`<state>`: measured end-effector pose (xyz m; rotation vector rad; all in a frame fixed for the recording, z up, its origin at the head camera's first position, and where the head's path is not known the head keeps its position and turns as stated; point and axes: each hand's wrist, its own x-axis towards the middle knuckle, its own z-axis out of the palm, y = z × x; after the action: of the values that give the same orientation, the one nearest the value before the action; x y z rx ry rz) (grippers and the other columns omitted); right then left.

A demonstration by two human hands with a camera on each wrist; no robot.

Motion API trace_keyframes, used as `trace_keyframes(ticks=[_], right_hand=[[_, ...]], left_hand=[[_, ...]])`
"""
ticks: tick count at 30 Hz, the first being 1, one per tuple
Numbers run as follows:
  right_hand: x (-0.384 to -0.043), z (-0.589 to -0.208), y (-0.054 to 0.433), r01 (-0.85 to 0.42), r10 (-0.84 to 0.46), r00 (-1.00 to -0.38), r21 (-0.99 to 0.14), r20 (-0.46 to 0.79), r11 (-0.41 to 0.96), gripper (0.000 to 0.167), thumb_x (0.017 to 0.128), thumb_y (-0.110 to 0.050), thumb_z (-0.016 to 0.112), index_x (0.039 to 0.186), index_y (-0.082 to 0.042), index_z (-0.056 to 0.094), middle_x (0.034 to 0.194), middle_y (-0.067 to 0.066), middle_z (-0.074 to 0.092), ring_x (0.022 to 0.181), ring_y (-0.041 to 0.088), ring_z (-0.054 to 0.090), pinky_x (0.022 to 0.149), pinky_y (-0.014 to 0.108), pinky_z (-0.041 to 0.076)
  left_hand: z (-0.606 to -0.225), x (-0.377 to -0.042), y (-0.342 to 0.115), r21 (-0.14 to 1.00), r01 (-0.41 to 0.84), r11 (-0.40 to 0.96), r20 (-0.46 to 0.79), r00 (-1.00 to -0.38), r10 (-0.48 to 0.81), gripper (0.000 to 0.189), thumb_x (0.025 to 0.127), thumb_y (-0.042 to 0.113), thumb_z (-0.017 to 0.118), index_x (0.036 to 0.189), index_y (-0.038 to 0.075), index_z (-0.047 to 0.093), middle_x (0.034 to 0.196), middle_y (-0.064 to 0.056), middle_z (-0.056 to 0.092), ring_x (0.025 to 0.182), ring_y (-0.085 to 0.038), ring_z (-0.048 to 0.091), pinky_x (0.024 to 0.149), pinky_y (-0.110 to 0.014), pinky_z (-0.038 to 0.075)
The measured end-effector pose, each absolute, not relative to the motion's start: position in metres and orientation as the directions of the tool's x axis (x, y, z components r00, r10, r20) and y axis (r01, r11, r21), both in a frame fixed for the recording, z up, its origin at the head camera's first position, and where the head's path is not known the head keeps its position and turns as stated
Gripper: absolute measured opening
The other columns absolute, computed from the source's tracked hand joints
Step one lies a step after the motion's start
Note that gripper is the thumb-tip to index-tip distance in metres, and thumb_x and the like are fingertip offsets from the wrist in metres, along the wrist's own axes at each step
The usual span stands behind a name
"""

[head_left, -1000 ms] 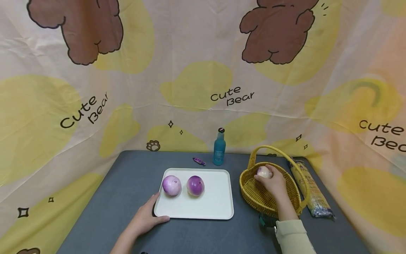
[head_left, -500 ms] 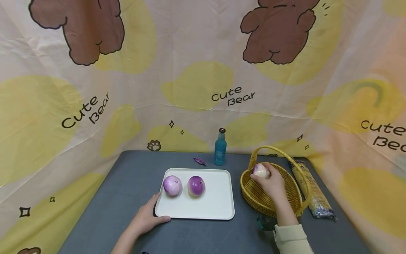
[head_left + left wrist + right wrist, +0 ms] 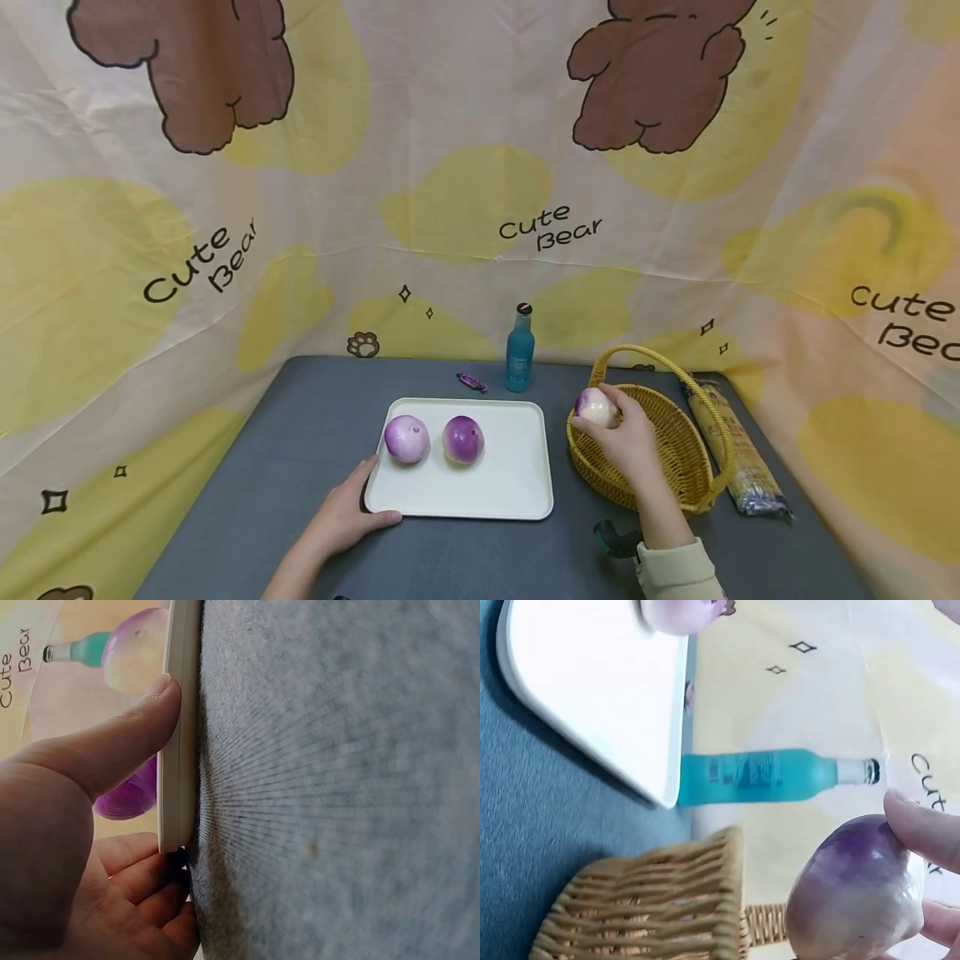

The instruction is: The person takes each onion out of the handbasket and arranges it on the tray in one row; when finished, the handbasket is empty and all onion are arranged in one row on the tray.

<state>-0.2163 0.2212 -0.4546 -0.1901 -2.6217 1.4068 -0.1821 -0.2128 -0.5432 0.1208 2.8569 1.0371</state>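
Note:
My left hand holds the near left corner of a white tray. In the left wrist view its thumb lies on the rim and the other fingers curl at the corner. A pale lilac onion and a darker purple onion sit on the tray's left half. Over the left side of a yellow wicker basket, my right hand grips a third, purple-and-white onion between thumb and fingers. The right wrist view shows this onion raised above the basket rim.
Behind the tray stand a blue-green bottle and a small purple wrapped candy. A long yellowish packet lies right of the basket, whose tall handle arches over it. A patterned cloth hangs behind the grey table.
My right hand has lifted the onion from inside the basket and carried it left to above the basket's left rim. The left hand, tray and other onions stay in place.

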Motion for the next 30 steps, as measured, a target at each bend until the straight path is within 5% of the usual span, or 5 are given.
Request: trace_keyframes(ticks=[30], right_hand=[[-0.217,-0.462,0.165,-0.106,0.096,-0.977,-0.821,0.192,0.561,0.072,0.076,-0.027,0.09,0.14,-0.011,0.059,0.139,0.016,0.058,0.124,0.036,0.056,0.097,0.055,0.051]], left_hand=[[-0.542,-0.181,-0.213,0.644,0.041,0.764,-0.065,-0.992,0.109,0.11,0.07,0.048,0.089,0.156,0.005,0.035,0.153,-0.034,0.038,0.136,-0.056,0.042,0.104,-0.066,0.04]])
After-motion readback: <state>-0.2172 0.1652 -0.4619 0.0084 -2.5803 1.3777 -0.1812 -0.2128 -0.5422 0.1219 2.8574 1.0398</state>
